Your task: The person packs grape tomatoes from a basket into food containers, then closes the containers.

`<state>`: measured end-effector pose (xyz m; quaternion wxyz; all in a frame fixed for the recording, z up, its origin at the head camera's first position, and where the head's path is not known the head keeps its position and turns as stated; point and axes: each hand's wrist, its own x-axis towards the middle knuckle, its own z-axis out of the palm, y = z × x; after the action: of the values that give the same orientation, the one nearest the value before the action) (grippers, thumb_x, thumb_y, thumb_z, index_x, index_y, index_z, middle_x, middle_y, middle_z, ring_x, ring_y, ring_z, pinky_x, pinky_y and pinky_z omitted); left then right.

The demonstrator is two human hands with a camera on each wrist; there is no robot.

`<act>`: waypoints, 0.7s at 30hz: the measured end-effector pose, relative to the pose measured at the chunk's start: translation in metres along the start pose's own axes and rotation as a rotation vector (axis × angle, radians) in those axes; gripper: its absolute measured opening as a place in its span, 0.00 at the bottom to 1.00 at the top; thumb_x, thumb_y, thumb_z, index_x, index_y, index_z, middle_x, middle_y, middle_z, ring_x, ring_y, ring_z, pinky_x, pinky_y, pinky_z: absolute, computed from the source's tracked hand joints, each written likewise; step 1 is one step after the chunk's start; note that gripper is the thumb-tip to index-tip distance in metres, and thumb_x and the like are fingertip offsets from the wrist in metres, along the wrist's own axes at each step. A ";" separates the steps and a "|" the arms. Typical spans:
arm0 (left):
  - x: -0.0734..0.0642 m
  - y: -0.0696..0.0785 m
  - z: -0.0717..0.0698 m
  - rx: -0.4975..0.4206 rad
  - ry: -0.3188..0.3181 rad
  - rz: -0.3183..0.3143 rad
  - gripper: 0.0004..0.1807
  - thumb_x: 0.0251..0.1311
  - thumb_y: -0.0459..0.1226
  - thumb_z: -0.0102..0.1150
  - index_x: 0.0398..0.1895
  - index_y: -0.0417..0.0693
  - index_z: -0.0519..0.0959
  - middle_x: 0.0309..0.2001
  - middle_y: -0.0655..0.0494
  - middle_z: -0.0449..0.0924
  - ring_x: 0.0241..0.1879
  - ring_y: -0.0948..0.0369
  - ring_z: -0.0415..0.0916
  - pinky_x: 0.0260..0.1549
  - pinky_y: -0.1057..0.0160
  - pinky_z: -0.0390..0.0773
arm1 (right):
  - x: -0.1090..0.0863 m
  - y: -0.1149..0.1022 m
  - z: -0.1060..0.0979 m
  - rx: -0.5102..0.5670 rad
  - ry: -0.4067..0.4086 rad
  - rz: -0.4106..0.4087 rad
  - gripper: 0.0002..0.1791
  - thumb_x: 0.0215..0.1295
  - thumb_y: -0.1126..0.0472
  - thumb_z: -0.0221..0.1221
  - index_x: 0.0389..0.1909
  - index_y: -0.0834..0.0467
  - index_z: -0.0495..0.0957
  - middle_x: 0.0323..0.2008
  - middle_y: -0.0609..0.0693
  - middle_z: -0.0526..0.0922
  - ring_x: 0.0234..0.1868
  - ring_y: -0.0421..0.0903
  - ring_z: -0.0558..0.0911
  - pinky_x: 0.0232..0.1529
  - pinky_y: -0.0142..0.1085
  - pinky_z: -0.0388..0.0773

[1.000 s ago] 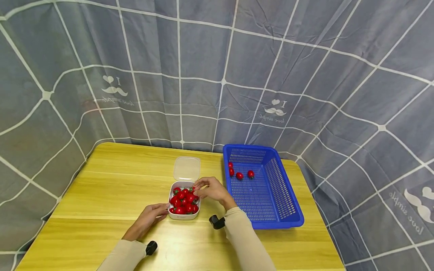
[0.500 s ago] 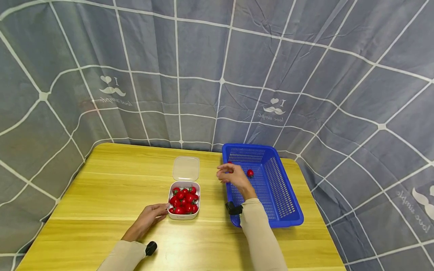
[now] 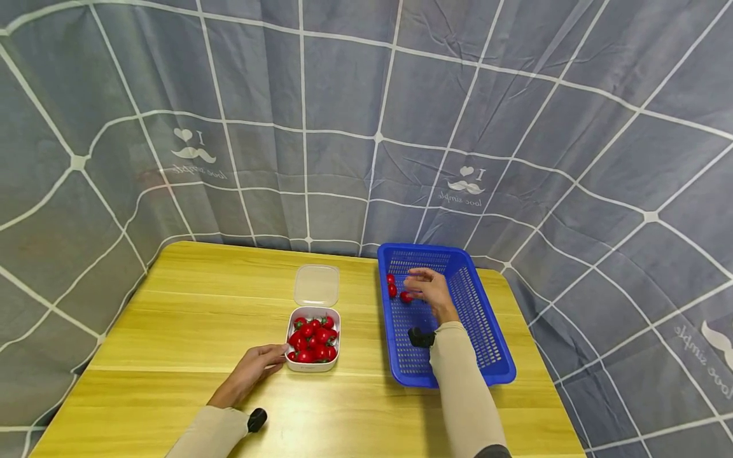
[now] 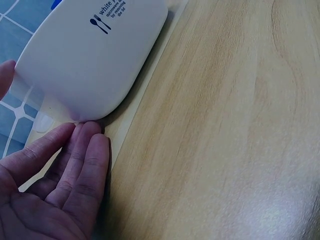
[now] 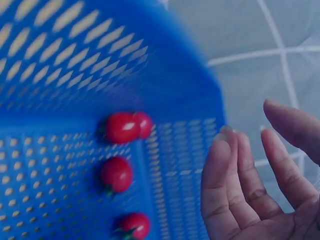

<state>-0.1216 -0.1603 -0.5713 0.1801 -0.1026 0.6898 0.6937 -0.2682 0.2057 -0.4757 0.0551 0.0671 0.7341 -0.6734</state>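
A small white square container [image 3: 312, 366] full of cherry tomatoes [image 3: 312, 340] stands on the table. My left hand [image 3: 256, 367] is at its left side, fingertips against the wall in the left wrist view and fingers fairly straight. The thumb [image 4: 6, 77] touches the upper edge there. My right hand [image 3: 431, 291] hovers over the blue basket [image 3: 392, 343], fingers loosely bent and apart, with nothing between them in the right wrist view. Several cherry tomatoes [image 5: 116, 174] lie on the basket floor near its far left side, some of them touching.
A clear lid [image 3: 317, 285] lies flat just behind the white container. The wooden table [image 3: 189, 318] carries everything, with the basket near its right edge. A grey curtain with white grid lines [image 3: 343, 159] hangs behind and at both sides.
My right hand has let go of a cherry tomato in the white container and moved right, over the basket. The left hand has stayed at the container.
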 end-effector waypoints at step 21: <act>0.000 0.001 0.001 0.016 0.006 -0.015 0.34 0.68 0.47 0.54 0.60 0.22 0.67 0.60 0.35 0.70 0.57 0.47 0.72 0.59 0.51 0.74 | 0.029 0.058 -0.025 -0.067 0.316 0.036 0.27 0.52 0.80 0.62 0.56 0.75 0.72 0.54 0.72 0.72 0.22 0.35 0.77 0.22 0.26 0.80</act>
<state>-0.1217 -0.1595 -0.5700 0.1842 -0.1084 0.6951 0.6864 -0.2863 0.2357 -0.5351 -0.0468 0.1837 0.7543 -0.6286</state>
